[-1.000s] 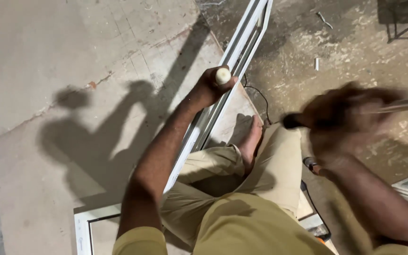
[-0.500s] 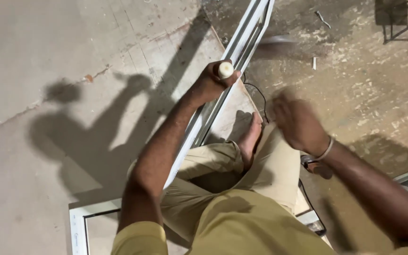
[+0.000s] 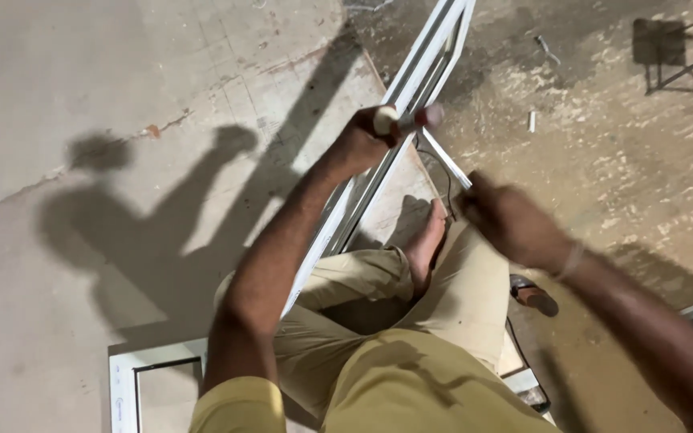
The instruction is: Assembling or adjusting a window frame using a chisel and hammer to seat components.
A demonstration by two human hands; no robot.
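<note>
The left hand (image 3: 362, 143) is wrapped tight round a pale-handled tool (image 3: 387, 120), fingers fully curled, and it has stayed planted on the white frame (image 3: 411, 88) through the last second. The tool's butt pokes out above the knuckles toward the far end of the frame; what its tip is doing under the fist I cannot tell.

The right hand (image 3: 511, 220) is the one that has changed. A second ago it was up high and blurred, gripping a long hammer-like tool; half a second ago it was lower and looked empty. Now it is closed on the near end of a thin metal rod (image 3: 445, 159), whose blurred red-and-pale far end sits right at the butt of the left hand's tool. My guess is a strike is landing just now.

Below the right fingers a bare foot (image 3: 428, 244) rests on a board, touching the frame's inner edge. A thin black cable (image 3: 443, 172) loops past the rod. Further out, a sandal (image 3: 535, 297) lies by the right wrist, and a small white scrap (image 3: 532, 121) sits well apart on the dusty floor (image 3: 122, 64).
</note>
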